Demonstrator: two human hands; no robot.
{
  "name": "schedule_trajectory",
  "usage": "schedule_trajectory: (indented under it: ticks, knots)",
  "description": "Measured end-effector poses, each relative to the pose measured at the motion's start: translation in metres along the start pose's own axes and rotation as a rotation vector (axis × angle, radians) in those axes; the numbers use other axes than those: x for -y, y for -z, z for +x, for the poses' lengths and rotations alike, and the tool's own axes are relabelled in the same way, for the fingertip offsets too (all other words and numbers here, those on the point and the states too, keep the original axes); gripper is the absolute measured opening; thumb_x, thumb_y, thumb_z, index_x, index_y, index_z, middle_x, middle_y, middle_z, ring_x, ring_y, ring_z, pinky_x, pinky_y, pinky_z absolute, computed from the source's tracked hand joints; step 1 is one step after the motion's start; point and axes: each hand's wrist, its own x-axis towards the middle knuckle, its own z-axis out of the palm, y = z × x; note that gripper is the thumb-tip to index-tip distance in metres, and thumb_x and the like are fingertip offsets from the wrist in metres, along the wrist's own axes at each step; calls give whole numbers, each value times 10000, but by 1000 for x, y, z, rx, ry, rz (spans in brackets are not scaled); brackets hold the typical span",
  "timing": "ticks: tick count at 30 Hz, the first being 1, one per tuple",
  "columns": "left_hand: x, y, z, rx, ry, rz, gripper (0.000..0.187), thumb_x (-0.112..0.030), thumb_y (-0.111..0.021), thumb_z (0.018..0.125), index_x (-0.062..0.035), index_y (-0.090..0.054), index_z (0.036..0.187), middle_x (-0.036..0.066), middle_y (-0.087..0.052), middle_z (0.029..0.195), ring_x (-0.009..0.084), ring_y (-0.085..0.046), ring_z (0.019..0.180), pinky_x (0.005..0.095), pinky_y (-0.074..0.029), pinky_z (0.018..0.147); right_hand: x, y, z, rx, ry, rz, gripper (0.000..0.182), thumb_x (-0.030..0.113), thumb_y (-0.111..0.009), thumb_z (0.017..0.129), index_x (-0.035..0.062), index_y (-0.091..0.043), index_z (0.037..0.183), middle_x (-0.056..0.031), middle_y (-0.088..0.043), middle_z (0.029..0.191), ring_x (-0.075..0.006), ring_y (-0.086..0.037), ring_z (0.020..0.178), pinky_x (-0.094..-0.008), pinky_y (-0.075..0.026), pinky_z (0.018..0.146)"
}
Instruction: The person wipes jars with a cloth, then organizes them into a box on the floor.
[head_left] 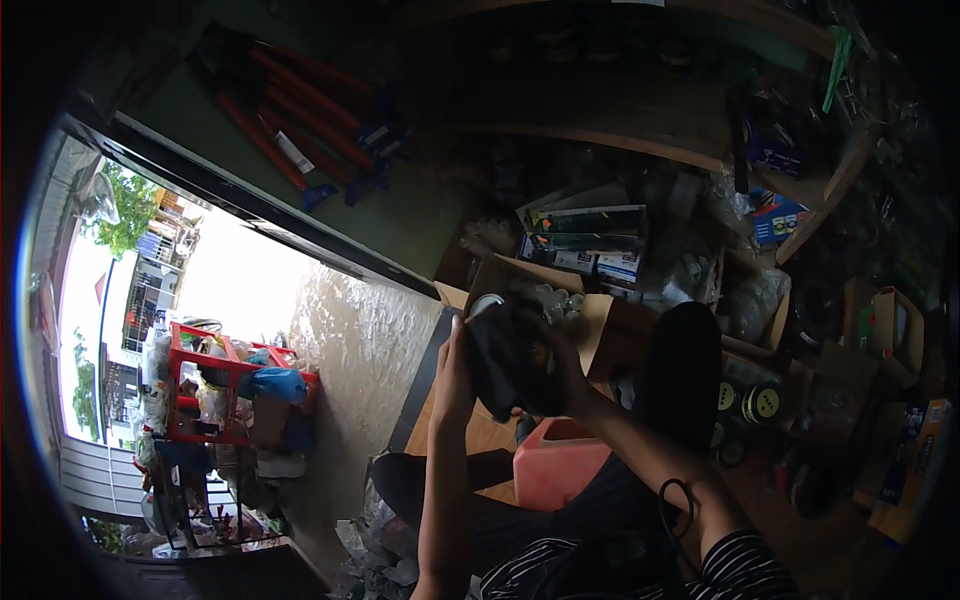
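A piece of dark cloth (510, 365) hangs between my two hands in front of the open box. My left hand (456, 362) grips its left edge, with the fingers mostly behind it. On the right side, my right hand (568, 372) is closed on the same cloth, and shadow hides part of the fingers. A pale round rim (486, 304) shows at the cloth's upper left; I cannot make out what it belongs to. Just beyond is a cardboard box (598, 335) with several round, clear-looking pieces in it.
A red plastic stool (558, 462) stands between my legs. Yellow-topped discs (760, 403) and cardboard boxes (905, 465) crowd the right. Wooden shelving (620, 135) is overhead. Red-handled tools (300, 120) hang upper left. Outside the doorway stands a red rack (205, 435) of goods.
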Motion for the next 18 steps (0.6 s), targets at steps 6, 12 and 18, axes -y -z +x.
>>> schedule_trajectory:
  ticks: [6,12,18]
  knots:
    - [54,31,-29,-133,-35,-435,548,-404,-436,1093,12,-482,1447,131,-563,1420,245,-529,1336,371,-391,1138,-13,5,9,100,151,-79,482,410,-470,1083,79,-523,1429,-85,-606,1364,-165,-620,1225,-343,-493,1081]
    - [80,12,-57,83,-178,656,336,-55,-640,958,-1,-592,1286,112,-634,1277,218,-617,1168,362,-520,944,-13,20,-2,63,393,-723,473,299,-581,1041,65,-504,1444,-90,-590,1375,-190,-609,1229,-342,-481,1074]
    - [110,13,-43,-27,-109,-168,416,-126,-600,998,20,-492,1372,111,-578,1312,190,-579,1172,333,-504,949,-10,26,-2,58,293,-688,437,274,-601,1028,62,-531,1404,-87,-605,1325,-188,-616,1183,-340,-490,1037]
